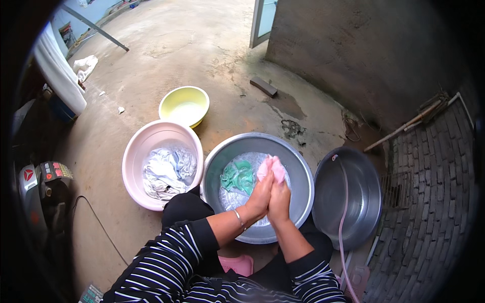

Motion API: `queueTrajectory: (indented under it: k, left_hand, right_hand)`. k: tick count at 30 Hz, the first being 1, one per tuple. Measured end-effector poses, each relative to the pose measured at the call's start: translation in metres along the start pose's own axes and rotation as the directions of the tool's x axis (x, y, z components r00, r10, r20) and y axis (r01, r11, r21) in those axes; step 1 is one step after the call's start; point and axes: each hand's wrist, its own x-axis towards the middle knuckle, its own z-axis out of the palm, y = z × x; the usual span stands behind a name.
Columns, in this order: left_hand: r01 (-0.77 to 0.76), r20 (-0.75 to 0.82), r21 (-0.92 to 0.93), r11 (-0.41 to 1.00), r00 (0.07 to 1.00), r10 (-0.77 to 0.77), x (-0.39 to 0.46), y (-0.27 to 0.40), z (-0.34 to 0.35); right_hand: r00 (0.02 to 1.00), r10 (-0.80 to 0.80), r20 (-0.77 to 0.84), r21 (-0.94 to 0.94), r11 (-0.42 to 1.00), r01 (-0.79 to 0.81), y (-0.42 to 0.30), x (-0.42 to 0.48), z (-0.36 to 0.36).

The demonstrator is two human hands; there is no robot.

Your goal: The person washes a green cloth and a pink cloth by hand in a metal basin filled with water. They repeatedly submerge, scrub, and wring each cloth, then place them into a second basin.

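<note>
My left hand (258,197) and my right hand (279,200) are pressed together over a large metal basin (218,149). Between them they grip a pink cloth (277,169), whose bunched ends stick out past my fingers. Below lies a wet green cloth (239,177) in sudsy water (231,199). A bangle sits on my left wrist. The basin stands between my knees, and my palms hide part of the pink cloth.
Left of the metal basin is a pink basin (132,163) with white laundry (166,172) in water. A yellow basin (165,104) stands behind it. On the right, a dark tub (360,200) holds the end of a pink hose (345,204). A brick (263,86) lies on the concrete floor.
</note>
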Motion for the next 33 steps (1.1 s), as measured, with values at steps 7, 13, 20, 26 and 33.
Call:
queueTrajectory:
  k: [7, 13, 20, 26, 33]
  left_hand:
    - [0.035, 0.101, -0.001, 0.999, 0.994, -0.034, 0.022, -0.013, -0.02]
    - [0.142, 0.105, 0.103, 0.985, 0.983, -0.152, -0.005, -0.012, -0.016]
    - [0.048, 0.116, -0.046, 0.998, 0.992, -0.043, -0.015, 0.023, 0.011]
    - [0.367, 0.092, -0.25, 0.896, 0.93, -0.355, -0.021, 0.037, 0.014]
    - [0.072, -0.023, 0.055, 0.996, 0.997, -0.071, 0.01, 0.03, 0.002]
  right_hand:
    - [0.985, -0.17, -0.017, -0.09, 0.982, 0.168, 0.007, 0.008, 0.002]
    - [0.978, 0.21, 0.02, 0.49, 0.85, -0.193, 0.01, 0.047, -0.025]
    - [0.989, 0.074, -0.126, 0.559, 0.829, 0.009, -0.015, 0.045, -0.025]
    - [0.983, -0.011, -0.186, 0.51, 0.854, 0.106, -0.034, 0.019, -0.003]
    - [0.981, -0.194, 0.026, 0.022, 0.981, 0.193, -0.011, -0.022, 0.012]
